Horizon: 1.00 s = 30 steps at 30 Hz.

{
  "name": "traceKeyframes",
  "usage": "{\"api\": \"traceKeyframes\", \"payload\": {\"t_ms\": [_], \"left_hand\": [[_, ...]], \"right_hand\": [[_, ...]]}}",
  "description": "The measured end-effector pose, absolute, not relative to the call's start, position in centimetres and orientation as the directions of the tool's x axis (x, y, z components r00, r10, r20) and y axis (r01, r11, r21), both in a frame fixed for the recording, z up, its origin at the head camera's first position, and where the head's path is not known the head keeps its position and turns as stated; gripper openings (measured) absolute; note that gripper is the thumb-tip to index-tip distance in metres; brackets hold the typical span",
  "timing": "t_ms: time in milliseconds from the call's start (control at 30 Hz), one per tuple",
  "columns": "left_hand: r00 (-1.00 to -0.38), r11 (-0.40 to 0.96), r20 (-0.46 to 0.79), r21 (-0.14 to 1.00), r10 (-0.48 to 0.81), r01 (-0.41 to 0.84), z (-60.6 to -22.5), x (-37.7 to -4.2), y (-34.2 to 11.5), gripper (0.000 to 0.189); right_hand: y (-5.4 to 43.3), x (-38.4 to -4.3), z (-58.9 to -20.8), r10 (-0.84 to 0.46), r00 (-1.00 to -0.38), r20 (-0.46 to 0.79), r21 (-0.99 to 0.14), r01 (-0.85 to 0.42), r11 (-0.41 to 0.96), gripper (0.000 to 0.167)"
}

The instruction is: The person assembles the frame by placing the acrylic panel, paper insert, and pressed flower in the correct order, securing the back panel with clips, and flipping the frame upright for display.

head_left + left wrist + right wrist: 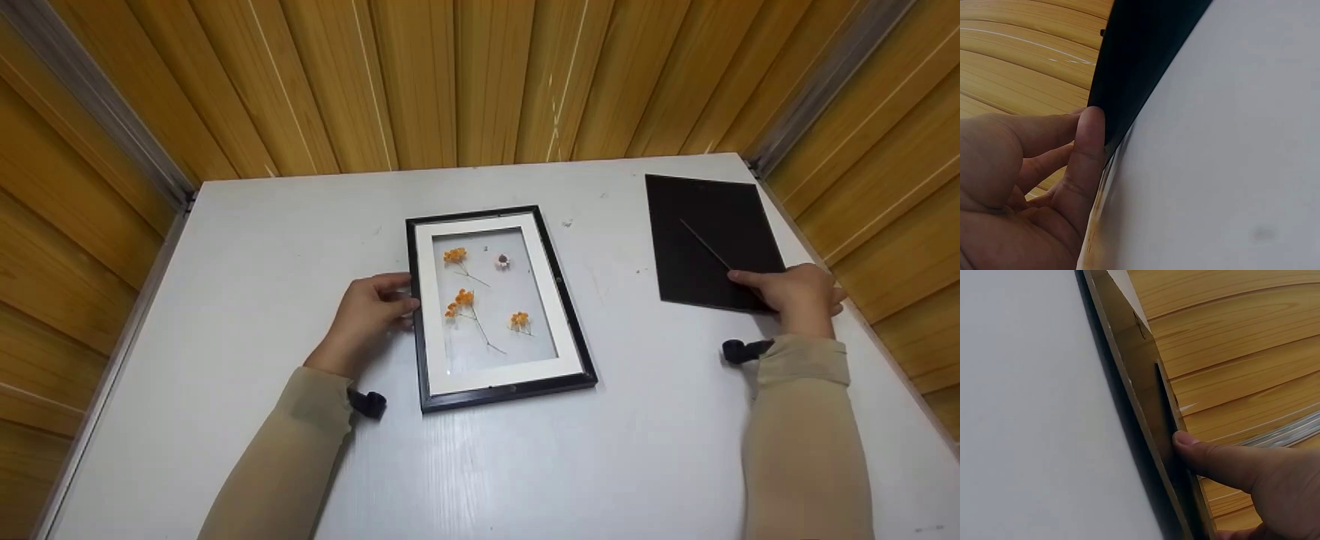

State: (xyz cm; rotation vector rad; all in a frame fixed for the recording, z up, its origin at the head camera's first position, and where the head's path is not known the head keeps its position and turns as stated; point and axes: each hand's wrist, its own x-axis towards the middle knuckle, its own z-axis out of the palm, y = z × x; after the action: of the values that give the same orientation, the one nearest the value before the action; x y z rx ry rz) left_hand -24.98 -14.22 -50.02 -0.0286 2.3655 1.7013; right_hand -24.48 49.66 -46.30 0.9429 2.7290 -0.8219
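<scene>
In the head view a black picture frame (484, 404) with a white mat (480, 382) lies mid-table. Behind its clear window are sprigs of orange dried flowers (465, 298) and a small pale flower head (502, 262). My left hand (365, 311) holds the frame's left edge, thumb against the side; the left wrist view shows the thumb (1090, 132) on the dark side. Far right, my right hand (799, 294) grips a black backing board (697, 259) near its lower right corner. Its thumb (1188, 440) lies on the board's raised strip; the other fingers are mostly hidden.
A white table (637, 450) bears everything. Yellow wood-look panels (450, 82) rise behind it and at both sides, joined by grey metal posts (112, 97). A dark camera mount (367, 405) sticks out at each wrist.
</scene>
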Motion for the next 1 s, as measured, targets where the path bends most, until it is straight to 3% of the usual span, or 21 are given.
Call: {"api": "traceKeyframes", "payload": {"t_ms": [200,400,467,633,700,800,900,1000], "left_hand": [[-0.975,0.326,-0.188,0.935,0.115,-0.142,-50.1,-25.0,-14.2,0.052],[-0.975,0.313,-0.189,0.939,0.118,-0.144,-50.1,-25.1,-14.3,0.053],[-0.974,0.313,-0.194,0.938,0.116,-0.150,-50.1,-25.1,-14.3,0.053],[-0.974,0.308,-0.197,0.939,0.110,-0.155,-50.1,-25.0,-14.3,0.053],[-0.976,0.312,-0.189,0.939,0.107,-0.147,-50.1,-25.0,-14.4,0.053],[-0.976,0.308,-0.191,0.939,0.105,-0.151,-50.1,-24.9,-14.4,0.053],[-0.974,0.293,-0.198,0.943,0.110,-0.158,-50.1,-24.9,-14.4,0.053],[-0.972,0.275,-0.206,0.947,0.114,-0.168,-50.3,-25.0,-14.3,0.054]], "right_hand": [[48.8,-25.2,-46.0,0.433,-0.856,-0.282,-0.544,0.515,0.663,0.126],[48.3,-25.4,-45.6,0.322,-0.852,-0.412,-0.661,0.523,0.538,0.124],[48.4,-25.4,-45.5,0.306,-0.834,-0.460,-0.712,0.552,0.433,0.112],[48.5,-25.4,-45.1,0.191,-0.814,-0.549,-0.833,0.550,-0.053,0.044],[48.3,-25.5,-44.9,0.116,-0.817,-0.564,-0.811,0.523,-0.263,0.035],[48.0,-25.7,-45.1,0.056,-0.831,-0.553,-0.758,0.474,-0.448,0.020],[47.7,-25.9,-45.5,0.028,-0.866,-0.500,-0.756,0.421,-0.501,0.006],[47.5,-26.0,-46.1,0.025,-0.894,-0.448,-0.769,0.371,-0.521,0.015]]}}
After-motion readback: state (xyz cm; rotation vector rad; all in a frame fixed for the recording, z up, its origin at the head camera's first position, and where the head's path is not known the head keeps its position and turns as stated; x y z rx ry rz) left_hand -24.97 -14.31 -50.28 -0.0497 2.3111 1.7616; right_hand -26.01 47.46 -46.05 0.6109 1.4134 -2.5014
